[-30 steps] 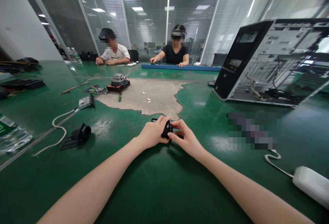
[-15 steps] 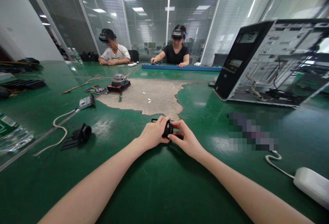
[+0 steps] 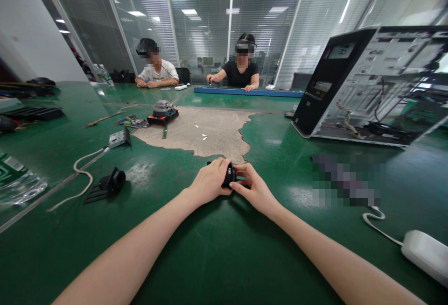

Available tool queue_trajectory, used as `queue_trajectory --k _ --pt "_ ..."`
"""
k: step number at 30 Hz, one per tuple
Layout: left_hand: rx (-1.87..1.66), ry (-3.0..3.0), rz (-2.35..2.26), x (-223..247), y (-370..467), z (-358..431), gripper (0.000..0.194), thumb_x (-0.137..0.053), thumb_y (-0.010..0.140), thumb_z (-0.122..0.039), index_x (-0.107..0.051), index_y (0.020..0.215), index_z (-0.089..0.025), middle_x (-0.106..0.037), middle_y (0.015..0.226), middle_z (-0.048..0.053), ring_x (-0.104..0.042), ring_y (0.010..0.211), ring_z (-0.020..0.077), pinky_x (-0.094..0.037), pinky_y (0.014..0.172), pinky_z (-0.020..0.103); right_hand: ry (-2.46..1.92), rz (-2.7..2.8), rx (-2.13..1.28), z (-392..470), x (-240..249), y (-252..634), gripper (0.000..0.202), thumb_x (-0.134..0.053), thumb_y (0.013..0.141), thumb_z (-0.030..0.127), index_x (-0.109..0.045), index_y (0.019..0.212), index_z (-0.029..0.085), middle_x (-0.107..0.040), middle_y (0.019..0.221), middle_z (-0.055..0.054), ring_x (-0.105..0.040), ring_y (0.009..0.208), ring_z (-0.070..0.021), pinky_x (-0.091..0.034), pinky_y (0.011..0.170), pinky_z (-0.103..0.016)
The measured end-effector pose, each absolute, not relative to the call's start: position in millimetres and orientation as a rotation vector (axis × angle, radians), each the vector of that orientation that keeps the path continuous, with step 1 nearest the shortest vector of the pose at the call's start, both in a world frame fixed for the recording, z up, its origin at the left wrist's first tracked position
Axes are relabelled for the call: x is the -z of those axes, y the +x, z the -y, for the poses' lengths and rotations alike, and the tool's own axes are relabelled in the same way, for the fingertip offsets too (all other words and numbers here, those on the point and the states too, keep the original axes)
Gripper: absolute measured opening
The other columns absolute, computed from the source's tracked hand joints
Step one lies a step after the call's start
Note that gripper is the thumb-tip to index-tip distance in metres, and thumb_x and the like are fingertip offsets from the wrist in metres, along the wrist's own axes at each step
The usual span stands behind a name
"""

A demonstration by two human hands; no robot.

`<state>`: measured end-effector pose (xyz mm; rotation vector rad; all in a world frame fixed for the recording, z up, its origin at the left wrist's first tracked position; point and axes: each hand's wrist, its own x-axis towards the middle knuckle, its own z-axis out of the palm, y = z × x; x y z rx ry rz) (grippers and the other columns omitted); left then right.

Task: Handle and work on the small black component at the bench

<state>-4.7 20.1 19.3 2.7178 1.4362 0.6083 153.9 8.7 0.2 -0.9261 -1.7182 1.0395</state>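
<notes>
A small black part with a rounded end is held between both hands over the green table. My left hand wraps over it from the left, fingers closed on top and hiding much of it. From the right, my right hand grips the rounded end between thumb and fingers. A bit of the black part sticks out beyond my left fingers. Just past the hands lies the bare patch in the tabletop.
A computer case stands at the right, near a white power strip. At left are a black bracket, a metal box and a bottle. A fan unit sits farther back. Two people sit across the table.
Both hands stay in nearly the same place, and the black part looks slightly turned, with less of it showing beyond my left fingers. The view has shifted slightly.
</notes>
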Motion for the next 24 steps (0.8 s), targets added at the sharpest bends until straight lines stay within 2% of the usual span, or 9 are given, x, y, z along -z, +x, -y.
queue_trajectory --k 8,15,24 --pt "-0.630 2.718 -1.432 -17.6 -4.5 -21.1 0.064 -0.061 0.060 -0.026 -0.030 0.115 -0.018 -0.046 0.110 0.008 -0.048 0.099 0.0229 -0.043 0.081 0.034 -0.913 1.700 -1.039 -8.9 1.2 153.9 0.021 -0.055 0.075 0.023 -0.045 0.094 0.022 -0.051 0.097 -0.003 -0.054 0.093 -0.0155 -0.049 0.077 -0.030" --pt "-0.621 2.727 -1.441 -18.3 -4.1 -20.7 0.064 -0.062 0.060 -0.025 -0.031 0.115 -0.017 -0.047 0.109 0.008 -0.048 0.099 0.0233 -0.043 0.079 0.034 -0.960 1.728 -1.042 -9.9 0.1 154.6 0.031 -0.056 0.074 0.024 -0.046 0.104 0.021 -0.052 0.105 -0.006 -0.054 0.095 -0.0174 -0.049 0.078 -0.034" --pt "-0.645 2.714 -1.441 -17.1 -3.8 -20.9 0.062 -0.060 0.062 -0.027 -0.031 0.115 -0.018 -0.046 0.109 0.008 -0.048 0.098 0.0233 -0.043 0.079 0.034 -0.920 1.692 -1.077 -7.9 -1.3 154.9 0.019 -0.051 0.078 0.026 -0.046 0.096 0.022 -0.052 0.102 -0.004 -0.055 0.094 -0.0159 -0.051 0.076 -0.030"
